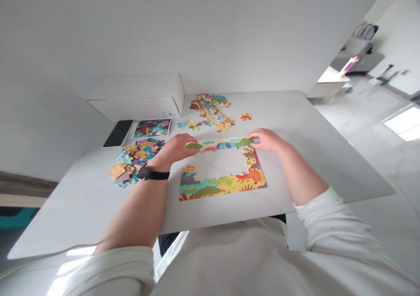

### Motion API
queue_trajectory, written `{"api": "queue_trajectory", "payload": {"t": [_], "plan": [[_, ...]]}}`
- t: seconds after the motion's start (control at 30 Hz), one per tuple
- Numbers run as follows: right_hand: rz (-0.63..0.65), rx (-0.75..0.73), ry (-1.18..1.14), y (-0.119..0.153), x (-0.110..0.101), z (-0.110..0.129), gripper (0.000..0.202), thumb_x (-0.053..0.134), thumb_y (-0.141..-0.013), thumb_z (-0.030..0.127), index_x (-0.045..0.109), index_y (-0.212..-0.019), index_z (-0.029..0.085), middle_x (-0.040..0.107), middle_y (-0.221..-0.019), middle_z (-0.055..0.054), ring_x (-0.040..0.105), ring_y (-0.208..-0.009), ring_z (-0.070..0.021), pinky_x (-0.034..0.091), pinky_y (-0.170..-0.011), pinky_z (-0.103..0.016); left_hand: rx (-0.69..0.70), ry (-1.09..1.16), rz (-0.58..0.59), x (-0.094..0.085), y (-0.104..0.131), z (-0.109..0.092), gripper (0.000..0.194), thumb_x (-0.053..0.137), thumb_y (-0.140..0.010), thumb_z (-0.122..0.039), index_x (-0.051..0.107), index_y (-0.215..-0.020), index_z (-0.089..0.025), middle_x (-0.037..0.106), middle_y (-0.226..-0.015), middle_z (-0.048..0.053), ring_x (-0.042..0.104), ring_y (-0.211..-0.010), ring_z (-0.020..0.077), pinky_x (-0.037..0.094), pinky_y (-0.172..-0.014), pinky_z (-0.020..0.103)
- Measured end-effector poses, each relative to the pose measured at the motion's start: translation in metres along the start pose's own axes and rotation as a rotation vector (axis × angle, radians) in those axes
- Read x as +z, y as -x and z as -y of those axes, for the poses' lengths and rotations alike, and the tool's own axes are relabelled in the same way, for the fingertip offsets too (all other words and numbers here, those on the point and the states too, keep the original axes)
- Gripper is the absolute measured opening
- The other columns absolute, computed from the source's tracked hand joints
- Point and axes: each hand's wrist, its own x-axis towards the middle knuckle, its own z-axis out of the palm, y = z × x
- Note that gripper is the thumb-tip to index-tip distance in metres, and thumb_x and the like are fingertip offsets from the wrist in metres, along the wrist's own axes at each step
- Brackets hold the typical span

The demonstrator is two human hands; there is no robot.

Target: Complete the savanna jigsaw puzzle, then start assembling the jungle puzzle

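My left hand grips the left end of a joined strip of jigsaw puzzle, by its green bush. At the strip's right end, my right hand pinches the edge beside another green bush. Below lies the partly joined puzzle frame, with its bottom row, right side and a short piece of left side showing animals and plants. The strip lies along the top of this frame, close to its right column; whether they touch I cannot tell. Bare tabletop shows inside the frame.
Loose puzzle pieces lie heaped at the back, with a single piece to their right. Another pile of pieces sits left of my left wrist. Behind it are a phone, a picture card and a white box.
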Motion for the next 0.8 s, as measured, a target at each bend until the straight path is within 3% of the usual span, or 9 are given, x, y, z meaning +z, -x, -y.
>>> {"api": "queue_trajectory", "payload": {"t": [0.2, 0.6, 0.8], "plan": [[0.026, -0.073, 0.004, -0.0004, -0.0002, -0.0011, 0.029, 0.075, -0.084, 0.022, 0.084, -0.112, 0.024, 0.082, -0.113, -0.007, 0.074, -0.102, -0.0253, 0.055, -0.093, -0.034, 0.049, 0.004, 0.013, -0.0013, 0.0004, 0.0008, 0.035, 0.068, -0.091, -0.049, 0.081, -0.114, -0.025, 0.078, -0.116, 0.009, 0.071, -0.110, 0.0291, 0.053, -0.099, 0.039], [0.048, -0.063, -0.079, 0.0027, -0.0003, -0.0052, 0.024, 0.075, -0.087, 0.021, 0.086, -0.106, 0.028, 0.079, -0.120, -0.005, 0.074, -0.100, -0.0232, 0.056, -0.091, -0.034, 0.078, 0.034, 0.021, -0.0028, 0.0002, -0.0018, 0.037, 0.068, -0.091, -0.051, 0.082, -0.112, -0.025, 0.074, -0.108, 0.009, 0.069, -0.104, 0.0273, 0.053, -0.096, 0.039], [0.066, -0.051, -0.099, 0.0030, -0.0010, -0.0068, 0.022, 0.076, -0.087, 0.021, 0.088, -0.104, 0.030, 0.079, -0.121, -0.004, 0.074, -0.098, -0.0226, 0.057, -0.091, -0.034, 0.058, 0.042, 0.028, -0.0056, -0.0007, -0.0068, 0.045, 0.070, -0.090, -0.063, 0.082, -0.111, -0.025, 0.074, -0.106, 0.009, 0.069, -0.102, 0.0276, 0.053, -0.094, 0.039]]}}
